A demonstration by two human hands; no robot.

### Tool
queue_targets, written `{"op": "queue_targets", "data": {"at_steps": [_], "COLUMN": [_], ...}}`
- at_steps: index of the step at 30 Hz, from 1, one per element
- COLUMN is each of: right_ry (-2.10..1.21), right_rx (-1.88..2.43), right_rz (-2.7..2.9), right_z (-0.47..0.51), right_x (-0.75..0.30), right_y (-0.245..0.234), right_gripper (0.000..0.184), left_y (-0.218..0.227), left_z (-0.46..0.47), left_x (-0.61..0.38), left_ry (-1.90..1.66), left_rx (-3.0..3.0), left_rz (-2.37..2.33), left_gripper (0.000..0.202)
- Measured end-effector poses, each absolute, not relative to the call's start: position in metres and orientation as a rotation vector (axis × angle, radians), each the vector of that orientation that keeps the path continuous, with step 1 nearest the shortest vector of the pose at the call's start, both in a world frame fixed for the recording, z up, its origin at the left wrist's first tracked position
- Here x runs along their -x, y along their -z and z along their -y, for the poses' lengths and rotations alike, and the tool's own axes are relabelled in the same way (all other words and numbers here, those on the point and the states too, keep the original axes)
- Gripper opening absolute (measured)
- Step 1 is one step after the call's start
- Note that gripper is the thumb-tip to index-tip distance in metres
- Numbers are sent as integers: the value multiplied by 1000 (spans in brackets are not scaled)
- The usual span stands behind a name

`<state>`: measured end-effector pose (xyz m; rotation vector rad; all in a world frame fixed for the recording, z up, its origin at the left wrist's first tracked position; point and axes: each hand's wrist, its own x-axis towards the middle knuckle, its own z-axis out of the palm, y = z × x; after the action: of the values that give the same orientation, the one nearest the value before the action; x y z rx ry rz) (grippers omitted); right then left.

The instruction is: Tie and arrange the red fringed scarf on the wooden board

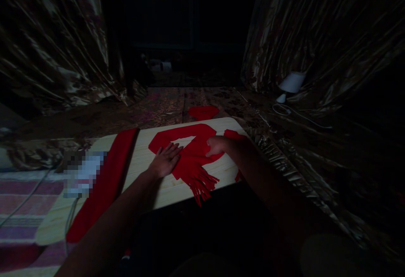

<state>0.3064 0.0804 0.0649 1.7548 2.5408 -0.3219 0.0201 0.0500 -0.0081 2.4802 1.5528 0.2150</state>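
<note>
A red fringed scarf (196,135) lies in a loop on a pale wooden board (147,186), its fringe (199,182) spread toward the near edge. My left hand (165,160) rests flat on the left side of the loop, fingers stretched out. On the right side, my right hand (215,145) has its fingers curled at the scarf's edge, gripping the cloth. Beyond my right wrist another red piece of cloth (231,133) shows, partly hidden by my forearm.
A folded red cloth (115,176) lies across the board's left part, beside a blurred pale item (84,173). Another red piece (203,111) sits past the far edge. A small white lamp (292,82) with a cord stands at the right. Patterned curtains (57,36) hang behind.
</note>
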Motion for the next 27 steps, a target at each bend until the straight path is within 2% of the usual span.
{"op": "queue_targets", "data": {"at_steps": [5,11,15,19,23,27], "right_ry": [66,148,168,131,124,215], "right_rx": [-1715,-1361,-1382,-1501,-1660,-1571], "right_rz": [-2841,-3059,-2966,-2931,-3080,-3193], "right_z": [-50,-24,-27,-25,-11,3], "right_x": [-285,-279,-291,-299,-302,-304], "right_y": [-59,-18,-4,-10,-24,-31], "right_gripper": [30,51,54,56,44,36], "left_y": [9,12,12,10,6,-2], "left_z": [-46,-46,-47,-47,-39,-17], "left_x": [-21,-21,-22,-23,-22,-24], "left_ry": [-247,-245,-231,-228,-491,-774], "left_rx": [-2531,-2574,-2583,-2569,-2601,-2636], "left_rz": [-1552,-1564,-1578,-1578,-1517,-1298], "left_gripper": [60,62,63,63,62,43]}}
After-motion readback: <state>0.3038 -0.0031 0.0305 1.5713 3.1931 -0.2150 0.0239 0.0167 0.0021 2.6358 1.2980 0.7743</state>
